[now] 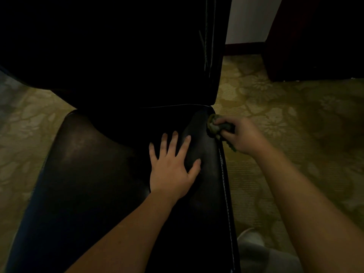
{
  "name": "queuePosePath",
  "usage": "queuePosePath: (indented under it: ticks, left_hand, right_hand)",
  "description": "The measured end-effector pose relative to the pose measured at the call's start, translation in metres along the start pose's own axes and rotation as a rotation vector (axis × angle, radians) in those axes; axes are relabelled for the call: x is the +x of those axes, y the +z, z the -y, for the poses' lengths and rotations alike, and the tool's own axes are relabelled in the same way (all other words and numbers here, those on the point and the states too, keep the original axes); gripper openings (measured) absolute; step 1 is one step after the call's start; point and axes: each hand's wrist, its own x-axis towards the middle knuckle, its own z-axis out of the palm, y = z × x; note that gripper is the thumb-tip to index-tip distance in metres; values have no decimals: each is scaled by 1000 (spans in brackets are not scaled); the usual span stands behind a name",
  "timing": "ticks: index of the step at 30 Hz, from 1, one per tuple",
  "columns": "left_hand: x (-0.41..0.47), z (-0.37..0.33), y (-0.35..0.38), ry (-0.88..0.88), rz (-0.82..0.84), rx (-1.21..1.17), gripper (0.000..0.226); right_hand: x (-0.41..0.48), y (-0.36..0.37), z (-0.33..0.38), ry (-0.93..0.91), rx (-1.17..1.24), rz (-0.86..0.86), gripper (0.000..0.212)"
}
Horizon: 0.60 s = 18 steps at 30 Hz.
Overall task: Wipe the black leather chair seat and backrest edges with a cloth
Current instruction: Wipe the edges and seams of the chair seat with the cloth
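while left hand [171,174] lies splayed on seat [88,174], right hand [242,134] clamps the cloth [214,127].

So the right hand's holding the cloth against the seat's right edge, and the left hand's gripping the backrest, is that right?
Not quite. The head view shows the left hand lying flat with fingers spread on the seat, not gripping the backrest. The rest holds: the right hand holds the cloth against the seat's right edge.
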Motion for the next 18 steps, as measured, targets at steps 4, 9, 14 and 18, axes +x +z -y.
queuePosePath:
  ticks: [4, 9, 14, 18]
  left_hand:
    - [1, -1, -1, -4, 3, -8, 69]
    - [0, 0, -2, 2, 7, -9, 69]
    - [0, 0, -1, -2, -5, -9, 69]
    - [0, 0, 0, -4, -5, -11, 69]
  right_hand:
    - [13, 10, -2, -13, -85, -101, 37]
    - [26, 13, -6, -6, -86, -96, 40]
    - [11, 2, 0, -40, 27, 19, 32]
    - [9, 1, 1, -32, 84, 24, 30]
